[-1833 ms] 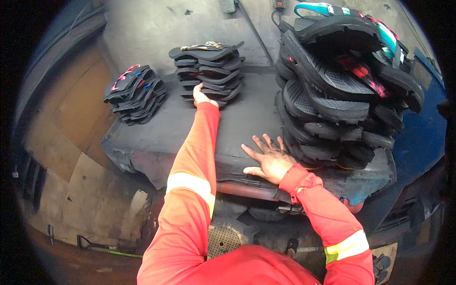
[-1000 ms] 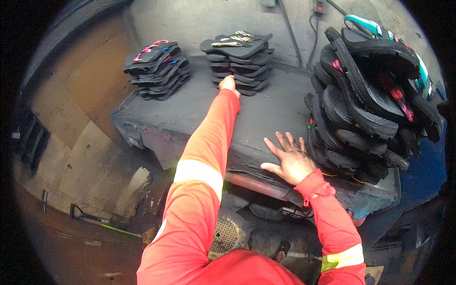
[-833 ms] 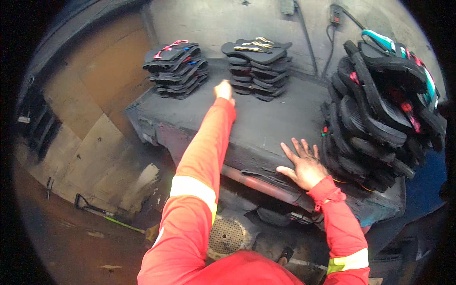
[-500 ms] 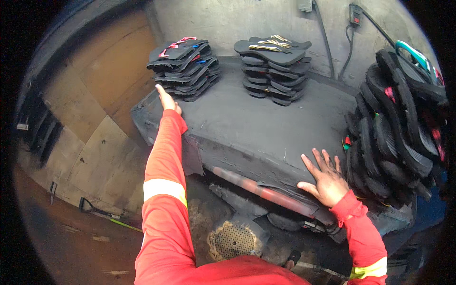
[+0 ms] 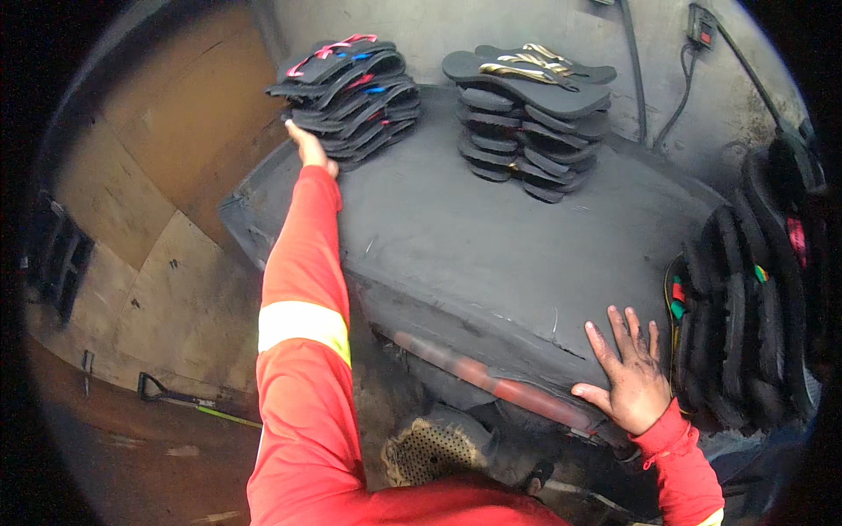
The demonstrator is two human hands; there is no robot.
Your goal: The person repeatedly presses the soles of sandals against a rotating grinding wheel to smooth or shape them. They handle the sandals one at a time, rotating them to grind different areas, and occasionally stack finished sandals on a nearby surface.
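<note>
My left hand reaches far out to the lower left side of a stack of black flip-flops with pink straps on top. Its fingers look stretched out along the stack's side; some are hidden by the stack. My right hand lies flat near the table's front edge, fingers spread and smudged dark, with nothing in it. Just right of it stands a large pile of black flip-flops, set on edge, with red, green and pink bits of strap showing.
Another flip-flop stack with cream and black straps stands at the back middle of the dark, dusty table. A red and white tube runs under the front edge. Below is a perforated round stool seat. Cables hang on the back wall.
My left hand has come up against the pink-strapped stack, whose layers now look more tilted. My right hand stays spread on the table. The whole view has shifted.
</note>
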